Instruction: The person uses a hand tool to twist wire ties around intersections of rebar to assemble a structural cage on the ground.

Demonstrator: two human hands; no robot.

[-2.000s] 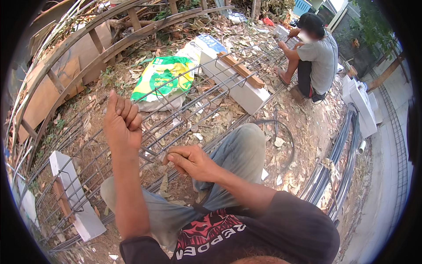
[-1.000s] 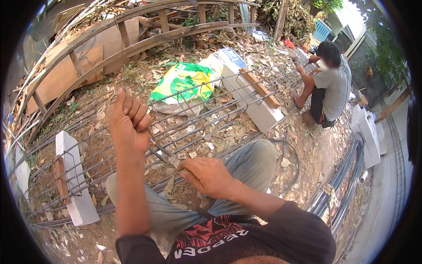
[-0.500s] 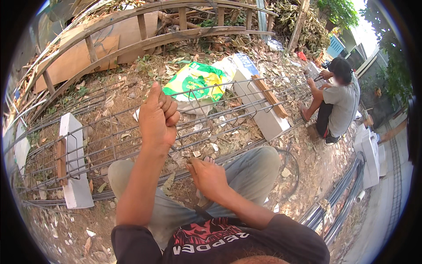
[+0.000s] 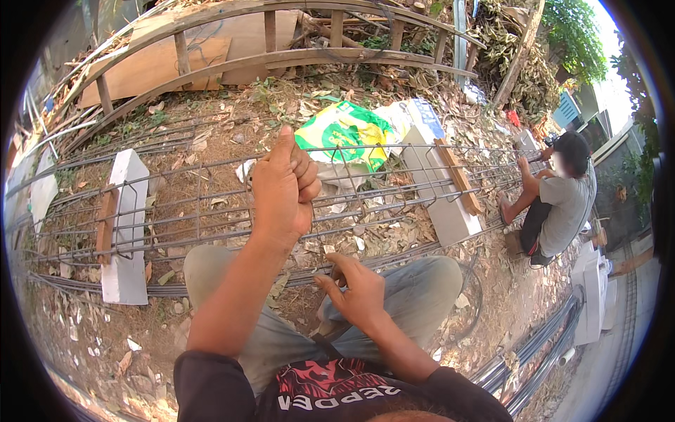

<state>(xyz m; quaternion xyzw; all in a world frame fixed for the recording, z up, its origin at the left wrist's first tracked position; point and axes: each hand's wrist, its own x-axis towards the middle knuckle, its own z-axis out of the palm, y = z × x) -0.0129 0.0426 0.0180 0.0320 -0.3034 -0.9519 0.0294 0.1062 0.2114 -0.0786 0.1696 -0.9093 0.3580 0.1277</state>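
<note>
Cage position: the steel bar cage (image 4: pixel 362 194) lies on the far side of the knees (image 4: pixel 430 281). Its long axis runs left to right, with the right end farther away. It crosses 2 white blocks: the left block (image 4: pixel 125 276) and the right block (image 4: pixel 450 218), each fitted with a wood strip.

Left hand (image 4: pixel 285 186): nearer to the cage. It appears in line with the middle span, between the 2 blocks, forearm crossing the long axis. The fingers are curled into a fist, thumb uppermost. Whether anything thin is gripped, or the hand touches a bar, cannot be told.

Right hand (image 4: pixel 351 288): on the near side of the cage, to the right of the left hand and in front of the knees. The thumb and forefinger stand slightly apart, and the other fingers are curled. No held object can be made out. From these fingers, the cage lies on the far side, extending left and right.

Surroundings: a green and yellow sack (image 4: pixel 344 137) lies beyond the cage. A co-worker (image 4: pixel 562 204) squats near its far right end.
</note>
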